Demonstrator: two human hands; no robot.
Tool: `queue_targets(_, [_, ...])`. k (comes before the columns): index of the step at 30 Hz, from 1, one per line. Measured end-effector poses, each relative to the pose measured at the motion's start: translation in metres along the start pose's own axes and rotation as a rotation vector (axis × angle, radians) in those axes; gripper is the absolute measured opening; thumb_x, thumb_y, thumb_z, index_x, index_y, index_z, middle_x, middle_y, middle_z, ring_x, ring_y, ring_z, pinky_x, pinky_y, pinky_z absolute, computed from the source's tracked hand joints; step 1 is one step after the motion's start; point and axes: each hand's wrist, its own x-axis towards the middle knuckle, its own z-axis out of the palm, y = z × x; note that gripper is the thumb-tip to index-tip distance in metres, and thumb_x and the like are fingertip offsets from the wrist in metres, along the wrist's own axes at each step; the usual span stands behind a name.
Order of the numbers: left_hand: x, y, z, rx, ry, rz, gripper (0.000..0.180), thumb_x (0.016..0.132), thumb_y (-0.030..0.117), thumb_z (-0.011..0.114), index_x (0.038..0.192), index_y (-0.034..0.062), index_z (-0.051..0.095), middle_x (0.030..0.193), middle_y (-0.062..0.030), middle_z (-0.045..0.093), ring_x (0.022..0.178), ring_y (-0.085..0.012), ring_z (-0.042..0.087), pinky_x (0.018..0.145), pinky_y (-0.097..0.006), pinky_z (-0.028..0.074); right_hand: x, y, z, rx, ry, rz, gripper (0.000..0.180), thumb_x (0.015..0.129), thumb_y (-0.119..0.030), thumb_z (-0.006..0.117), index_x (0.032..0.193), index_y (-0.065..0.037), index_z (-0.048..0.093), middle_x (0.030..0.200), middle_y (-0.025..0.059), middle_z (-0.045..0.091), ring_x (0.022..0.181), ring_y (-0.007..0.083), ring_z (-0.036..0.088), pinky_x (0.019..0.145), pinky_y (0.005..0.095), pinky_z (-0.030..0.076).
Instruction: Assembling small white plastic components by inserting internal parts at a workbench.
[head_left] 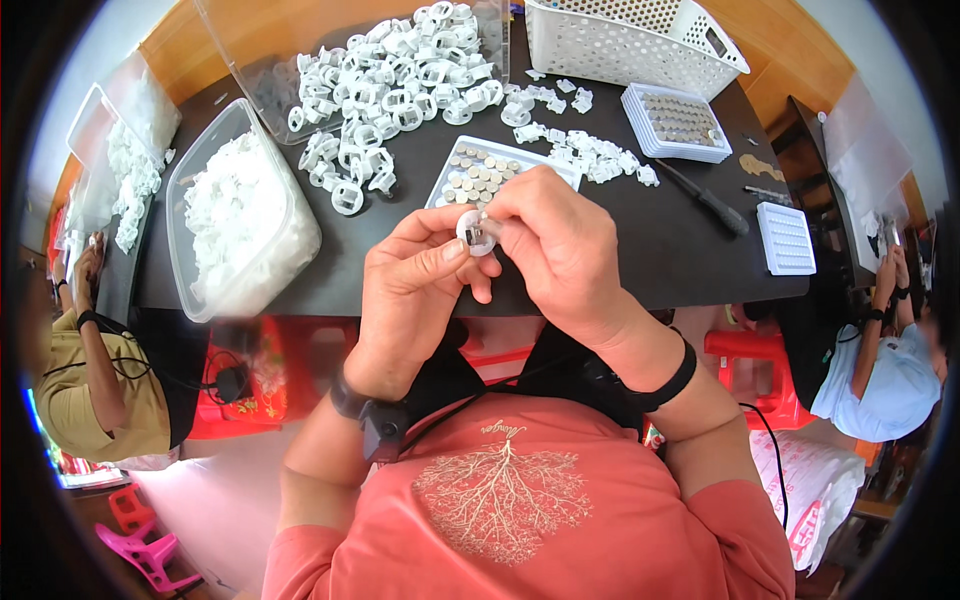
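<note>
Above the dark table's near edge, my left hand [415,265] holds a round white plastic part [472,236] between thumb and fingers. A rectangular opening shows in the middle of this part. My right hand [565,245] is closed in a pinch at the part's right edge; its fingertips hide whatever lies between them. Just beyond both hands is a shallow white tray [562,172] bearing many round, silvery coin-like discs [475,178]. My fingers cover the tray's near side.
Similar white parts [400,80] pile up at the back, beside a clear tub [300,235] of white pieces. Small white clips [600,155], stacked trays [720,152], a screwdriver [712,205], a slotted white tray [787,240] and a perforated basket [635,50] occupy the right. People sit at both sides.
</note>
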Motion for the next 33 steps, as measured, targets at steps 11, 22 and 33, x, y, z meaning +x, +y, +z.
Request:
queue_targets(11, [0.000, 0.000, 0.001, 0.016, 0.030, -0.010, 0.028, 0.092, 0.004, 0.068, 0.117, -0.0082, 0.061, 0.099, -0.0177, 0.069, 0.082, -0.0248, 0.070, 0.060, -0.032, 0.058, -0.006, 0.002, 0.002, 0.234, -0.022, 0.063, 0.016, 0.078, 0.012, 0.062, 0.087, -0.001, 0.062, 0.082, 0.0090, 0.059, 0.068, 0.0210, 0.060, 0.061, 0.0301, 0.050])
queue_targets(22, [-0.001, -0.001, 0.001, 0.045, 0.060, -0.009, 0.027, 0.092, 0.004, 0.069, 0.115, -0.0072, 0.062, 0.100, -0.0174, 0.069, 0.080, -0.0251, 0.070, 0.059, -0.033, 0.058, -0.003, 0.000, -0.003, 0.698, -0.087, 0.483, 0.010, 0.081, 0.011, 0.069, 0.081, 0.003, 0.065, 0.082, 0.0027, 0.062, 0.071, 0.0105, 0.063, 0.062, 0.0259, 0.051])
queue_targets(33, [-0.001, -0.001, 0.001, 0.053, 0.023, 0.006, 0.026, 0.091, 0.004, 0.069, 0.113, -0.0067, 0.062, 0.101, -0.0183, 0.070, 0.080, -0.0250, 0.071, 0.059, -0.033, 0.057, 0.009, -0.003, -0.012, 0.906, -0.153, 0.742, 0.009, 0.080, 0.012, 0.070, 0.084, 0.005, 0.066, 0.077, 0.0108, 0.068, 0.067, 0.0151, 0.067, 0.062, 0.0277, 0.054])
